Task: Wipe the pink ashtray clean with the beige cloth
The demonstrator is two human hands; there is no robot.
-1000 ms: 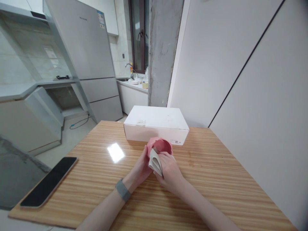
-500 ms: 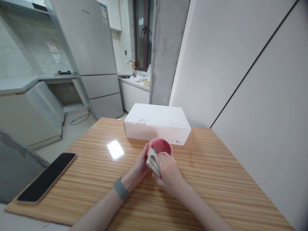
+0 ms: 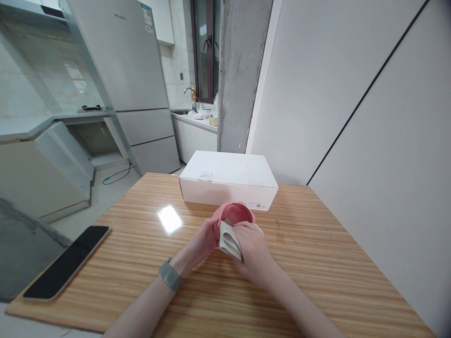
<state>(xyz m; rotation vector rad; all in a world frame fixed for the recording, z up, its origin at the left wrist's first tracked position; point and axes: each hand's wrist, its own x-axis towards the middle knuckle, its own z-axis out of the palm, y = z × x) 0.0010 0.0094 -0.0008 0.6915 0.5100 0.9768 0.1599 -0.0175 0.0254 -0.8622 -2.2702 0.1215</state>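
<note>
A pink bowl (image 3: 237, 211) is tilted so its opening faces me, just in front of the white box. My left hand (image 3: 204, 237) grips the bowl by its left side; a grey watch band circles that wrist. In my right hand (image 3: 252, 249) is a folded, light beige cloth (image 3: 229, 240), pressed at the bowl's lower rim with the fingertips reaching inside. The bowl's underside and part of the cloth are hidden behind my right hand.
A closed white box (image 3: 229, 176) lies at the table's far edge. On the left edge of the wood-grain table (image 3: 317, 263) rests a black phone-like slab (image 3: 68, 263). A pale wall (image 3: 338, 84) borders the right side; a fridge (image 3: 123, 61) stands beyond.
My right hand and the cloth have shifted slightly right along the bowl's rim. The bowl has turned a little, and my left hand still holds it.
</note>
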